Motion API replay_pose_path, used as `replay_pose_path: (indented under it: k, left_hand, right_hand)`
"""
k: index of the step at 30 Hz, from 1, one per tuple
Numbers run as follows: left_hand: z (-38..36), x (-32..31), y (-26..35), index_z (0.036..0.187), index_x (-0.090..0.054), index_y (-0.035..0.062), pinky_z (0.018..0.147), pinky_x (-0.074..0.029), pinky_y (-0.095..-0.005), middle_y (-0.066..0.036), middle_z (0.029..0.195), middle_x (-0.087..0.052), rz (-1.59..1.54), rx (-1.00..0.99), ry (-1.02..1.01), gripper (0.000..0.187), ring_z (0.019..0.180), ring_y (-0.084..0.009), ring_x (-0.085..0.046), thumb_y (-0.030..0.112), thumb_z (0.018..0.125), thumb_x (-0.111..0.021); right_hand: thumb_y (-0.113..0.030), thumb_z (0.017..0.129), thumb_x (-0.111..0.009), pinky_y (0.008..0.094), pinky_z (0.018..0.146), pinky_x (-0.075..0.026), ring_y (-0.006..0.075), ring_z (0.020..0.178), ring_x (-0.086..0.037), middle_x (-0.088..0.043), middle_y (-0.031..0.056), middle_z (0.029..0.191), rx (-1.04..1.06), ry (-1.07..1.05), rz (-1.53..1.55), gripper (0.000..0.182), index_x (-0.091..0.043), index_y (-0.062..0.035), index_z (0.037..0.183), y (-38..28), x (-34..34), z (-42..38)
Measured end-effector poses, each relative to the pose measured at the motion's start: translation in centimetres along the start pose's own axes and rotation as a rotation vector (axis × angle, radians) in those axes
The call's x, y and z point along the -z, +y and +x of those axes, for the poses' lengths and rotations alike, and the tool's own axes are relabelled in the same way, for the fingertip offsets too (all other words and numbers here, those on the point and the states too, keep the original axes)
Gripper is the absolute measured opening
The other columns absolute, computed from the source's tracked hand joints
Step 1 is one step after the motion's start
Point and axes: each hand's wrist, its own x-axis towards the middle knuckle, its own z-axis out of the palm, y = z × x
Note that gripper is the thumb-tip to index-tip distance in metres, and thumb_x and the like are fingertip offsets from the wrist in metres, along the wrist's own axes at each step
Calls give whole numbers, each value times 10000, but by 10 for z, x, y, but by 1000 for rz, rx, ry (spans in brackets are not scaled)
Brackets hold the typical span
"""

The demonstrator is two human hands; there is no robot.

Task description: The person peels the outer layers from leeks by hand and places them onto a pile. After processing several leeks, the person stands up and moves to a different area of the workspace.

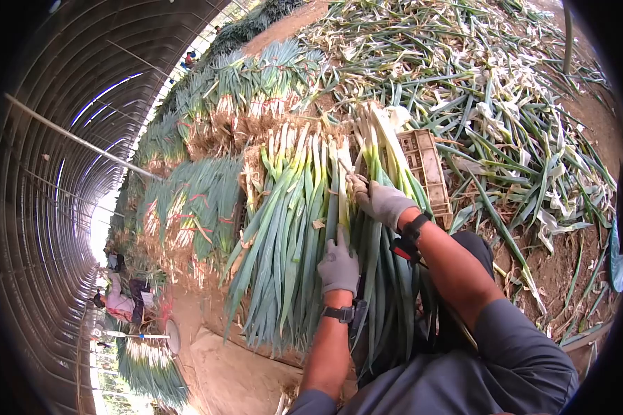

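Observation:
Long green onions (301,187) with white root ends lie side by side in front of me, their green leaves pointing toward my body. My left hand (339,266), in a grey glove, is closed on a green onion stalk, its index finger lying along it. My right hand (386,203), also gloved, pinches at the pale part of a green onion higher up, its fingertips curled inward. Another group of thick white-stemmed green onions (387,142) lies just right of it. The palm sides of both hands are hidden.
A plastic crate (426,169) shows at the right of the onions. Stripped leaves (491,117) cover the ground beyond. Tied onion bundles (187,214) stand in rows at the left. A person (121,301) is farther left, near a round-headed stand (173,336).

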Motion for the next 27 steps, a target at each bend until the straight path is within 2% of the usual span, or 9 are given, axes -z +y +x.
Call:
replay_pose_path:
  k: [2, 6, 7, 16, 18, 20, 21, 23, 27]
  left_hand:
    - [5, 19, 4, 1569, -360, 209, 805, -559, -484, -220, 1211, -611, -32, -13, 27, 725, 942, -398, -689, 275, 911, -657]
    - [40, 46, 7, 1563, -374, 201, 793, -564, -513, -210, 1203, -630, -83, -96, 184, 674, 908, -395, -698, 310, 945, -617]
    - [53, 56, 11, 1568, -367, 193, 789, -568, -505, -214, 1168, -642, -136, -119, 188, 676, 893, -389, -700, 300, 949, -617]
    - [142, 105, 92, 1600, -297, 107, 618, -551, -325, -119, 911, -700, -974, -150, -49, 682, 688, -171, -632, 202, 1001, -609]
    - [143, 78, 104, 1601, -289, 112, 741, -579, -393, -186, 1023, -714, -886, -83, -183, 694, 834, -267, -701, 233, 995, -604]
    - [163, -24, 89, 1538, -408, 120, 908, -548, -475, -255, 1148, -694, -757, -305, 116, 590, 1011, -410, -698, 279, 995, -575]
    - [133, 24, 95, 1394, -565, 131, 1006, -494, -517, -278, 1256, -642, -475, -177, -210, 426, 1122, -493, -628, 294, 1002, -531]
    - [121, 13, 68, 1218, -669, 157, 924, -528, -520, -259, 1168, -667, -376, -152, -46, 306, 1050, -461, -655, 302, 986, -531]
    - [122, 7, -5, 1147, -703, 165, 872, -544, -508, -196, 1102, -701, -118, 12, 20, 284, 1014, -402, -683, 330, 966, -557]
  right_hand:
    - [-578, 1017, -311, 517, 971, -496, 478, 1077, -654, -686, 334, 1074, 14, 20, 37, 720, -606, 58, 1178, 1, 9, -6]
    - [-578, 1013, -460, 404, 663, -524, 278, 707, -655, -667, 137, 805, 89, -7, 254, 642, -603, 36, 1140, 21, 35, -6]
    - [-612, 1000, -499, 305, 527, -440, 126, 584, -516, -556, 26, 724, 21, -103, 499, 629, -618, -2, 1090, 17, 44, -16]
    - [-640, 968, -548, 273, 404, -291, 91, 441, -395, -499, 5, 652, -126, -14, 932, 539, -568, -106, 897, 40, 90, -23]
    - [-568, 986, -562, 265, 419, -297, 82, 470, -401, -504, 4, 682, -109, -28, 960, 472, -609, -99, 998, 46, 88, -22]
    - [-570, 989, -558, 260, 437, -315, 81, 493, -406, -505, 4, 696, -93, -103, 879, 493, -627, -89, 1070, 27, 90, -35]
    - [-571, 990, -556, 258, 446, -324, 81, 505, -408, -505, 5, 703, -83, -135, 843, 508, -636, -83, 1106, 22, 91, -39]
    - [-783, 949, -416, 271, 480, -387, 98, 531, -454, -523, 20, 702, -6, -223, 597, 786, -620, -23, 961, 19, 82, -46]
    - [-609, 1019, -451, 292, 520, -412, 102, 586, -495, -566, 38, 765, -23, -391, 501, 646, -625, -6, 1173, 8, 60, -52]
